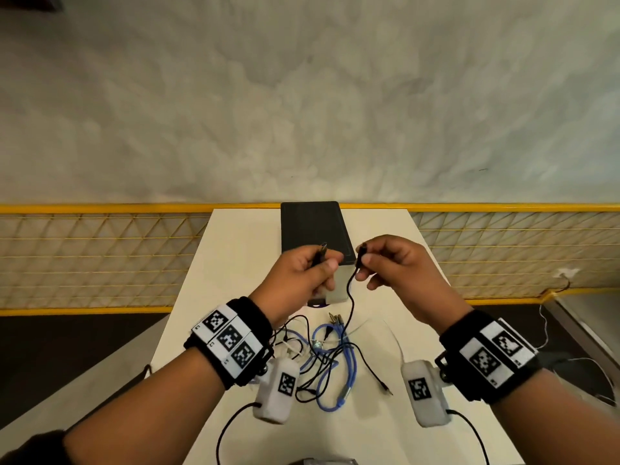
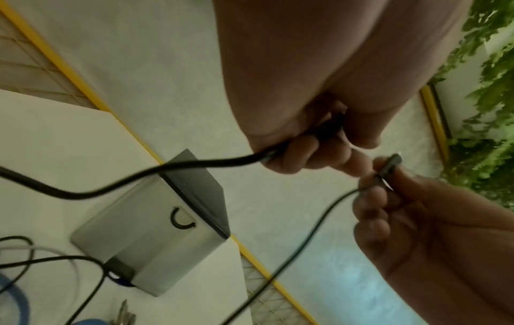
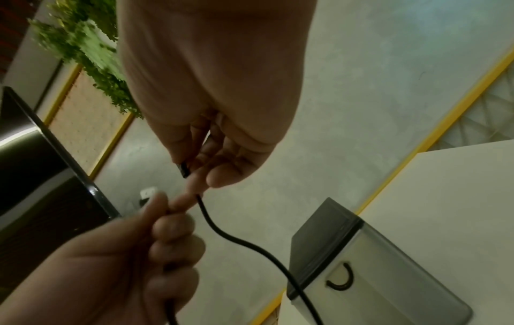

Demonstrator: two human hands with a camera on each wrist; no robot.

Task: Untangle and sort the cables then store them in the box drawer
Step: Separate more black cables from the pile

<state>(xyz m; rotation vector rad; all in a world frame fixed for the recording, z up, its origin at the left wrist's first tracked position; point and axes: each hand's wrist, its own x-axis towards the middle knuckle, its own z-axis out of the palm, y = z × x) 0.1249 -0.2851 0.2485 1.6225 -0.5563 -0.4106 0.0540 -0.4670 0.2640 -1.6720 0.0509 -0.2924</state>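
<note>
Holding one end of a black cable [image 1: 350,298], the left hand [image 1: 295,273] has its fingers curled round the plug, whose tip pokes up past the thumb just in front of the box [image 1: 315,229]. That grip is tight on the plug; in the left wrist view the lead runs out from under the fingers toward the desk [image 1: 235,263]. Right of it, also in front of the box, the right hand [image 1: 396,263] pinches the cable's other plug between thumb and forefinger, its remaining fingers loosely bent. From this pinch the cable hangs down to the tangle [image 1: 322,360] of black, blue and white cables lying on the desk nearer the person than the box. The box stands at the desk's far edge, its dark top up and its pale drawer front, with a small curved handle, facing the hands. The drawer looks closed.
</note>
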